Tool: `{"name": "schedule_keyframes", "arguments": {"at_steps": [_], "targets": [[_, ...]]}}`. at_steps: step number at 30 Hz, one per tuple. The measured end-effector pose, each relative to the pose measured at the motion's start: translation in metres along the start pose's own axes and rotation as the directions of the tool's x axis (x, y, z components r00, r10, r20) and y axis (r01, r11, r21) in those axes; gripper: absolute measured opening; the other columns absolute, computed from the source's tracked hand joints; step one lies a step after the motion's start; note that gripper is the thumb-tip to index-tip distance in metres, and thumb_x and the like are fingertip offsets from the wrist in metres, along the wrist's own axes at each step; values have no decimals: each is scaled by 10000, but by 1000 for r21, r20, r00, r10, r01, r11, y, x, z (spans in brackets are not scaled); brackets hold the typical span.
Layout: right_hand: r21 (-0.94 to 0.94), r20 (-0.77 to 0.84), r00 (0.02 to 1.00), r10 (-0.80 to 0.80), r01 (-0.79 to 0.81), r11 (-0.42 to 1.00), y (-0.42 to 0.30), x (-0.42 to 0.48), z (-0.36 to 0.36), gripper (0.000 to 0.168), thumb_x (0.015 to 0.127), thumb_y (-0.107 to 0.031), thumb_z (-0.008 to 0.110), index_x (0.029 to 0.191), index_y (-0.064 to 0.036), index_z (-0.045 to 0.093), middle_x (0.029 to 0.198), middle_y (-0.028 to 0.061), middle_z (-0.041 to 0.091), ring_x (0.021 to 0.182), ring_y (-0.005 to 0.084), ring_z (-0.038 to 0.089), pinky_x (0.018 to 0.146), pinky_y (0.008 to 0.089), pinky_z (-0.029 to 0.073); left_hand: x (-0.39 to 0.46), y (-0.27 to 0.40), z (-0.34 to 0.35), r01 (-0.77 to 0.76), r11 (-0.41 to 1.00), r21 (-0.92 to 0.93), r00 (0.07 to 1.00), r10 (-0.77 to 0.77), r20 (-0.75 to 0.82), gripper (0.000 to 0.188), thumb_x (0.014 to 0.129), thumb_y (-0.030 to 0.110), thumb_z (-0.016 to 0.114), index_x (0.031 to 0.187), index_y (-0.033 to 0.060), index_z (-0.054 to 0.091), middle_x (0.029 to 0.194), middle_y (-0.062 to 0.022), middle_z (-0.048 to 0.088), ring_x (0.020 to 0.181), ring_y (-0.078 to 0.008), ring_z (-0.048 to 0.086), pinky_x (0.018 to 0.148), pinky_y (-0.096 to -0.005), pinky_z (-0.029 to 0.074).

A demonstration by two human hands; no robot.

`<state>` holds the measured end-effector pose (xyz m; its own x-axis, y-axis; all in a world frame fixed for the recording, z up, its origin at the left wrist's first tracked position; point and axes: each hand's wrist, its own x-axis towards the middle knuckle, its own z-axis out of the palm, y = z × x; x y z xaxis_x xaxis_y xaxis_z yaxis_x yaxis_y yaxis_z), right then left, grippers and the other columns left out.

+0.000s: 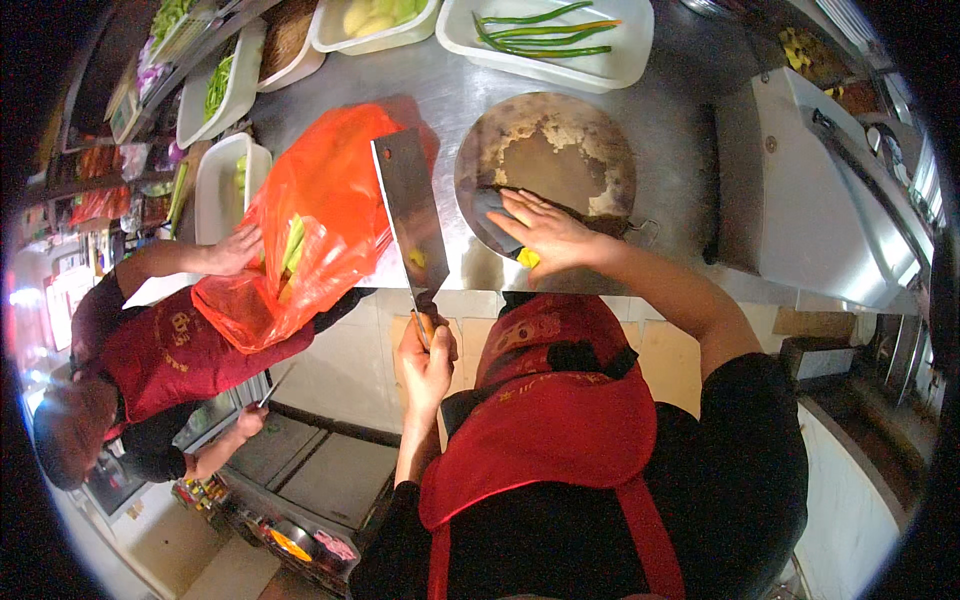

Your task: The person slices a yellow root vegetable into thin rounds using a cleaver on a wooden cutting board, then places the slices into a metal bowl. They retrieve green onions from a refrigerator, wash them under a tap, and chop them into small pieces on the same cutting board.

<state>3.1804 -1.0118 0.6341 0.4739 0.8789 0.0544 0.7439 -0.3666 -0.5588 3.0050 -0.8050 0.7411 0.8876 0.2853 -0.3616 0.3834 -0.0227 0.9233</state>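
In my left hand is a cleaver, gripped by its wooden handle with the wide blade pointing away from me over the counter edge. Flat on the near left part of a round, stained chopping board, my right hand presses a dark grey cloth, fingers spread. A small yellow piece shows beside the thumb. Left of the blade lies a large red plastic bag with green and yellow pieces inside.
A co-worker at the left has one hand at the bag and a thin tool in the other. Behind the board, a white tub holds several long green peppers. A metal-sided appliance bounds the steel counter on the right.
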Motion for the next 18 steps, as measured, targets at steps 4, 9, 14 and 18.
{"name": "schedule_keyframes", "arguments": {"at_steps": [4,9,14,18], "targets": [[-88,-11,999,38,-38,995,-13,-1,4,834,603,-292,756,1301,-37,377,1330,237,355,1292,371,298,1088,427,241,5,-4,6,-50,999,-19,999,51,16,86,900,104,483,862,30,466,583,11,459,470,-50,412,420,-209,325],[-171,-439,893,-96,21,985,-21,-12,46,281,741,-164,537,1010,-94,578,1018,94,540,1054,265,519,939,368,412,5,-2,15,-77,997,2,995,77,63,96,899,105,492,852,21,480,588,6,465,485,-61,431,443,-220,358],[-225,-364,913,-182,103,969,-25,-22,47,175,699,-183,539,859,-122,574,856,39,529,930,228,547,787,327,444,2,2,18,-96,994,55,988,89,127,81,891,126,495,912,50,477,672,14,468,524,-52,426,447,-202,344],[-47,-308,943,-124,115,992,-18,-18,46,158,712,-188,587,848,-109,574,814,51,534,842,261,564,698,336,447,-2,5,18,-95,991,99,992,86,93,102,889,110,506,875,9,503,601,0,480,499,-62,446,460,-220,377]]}}
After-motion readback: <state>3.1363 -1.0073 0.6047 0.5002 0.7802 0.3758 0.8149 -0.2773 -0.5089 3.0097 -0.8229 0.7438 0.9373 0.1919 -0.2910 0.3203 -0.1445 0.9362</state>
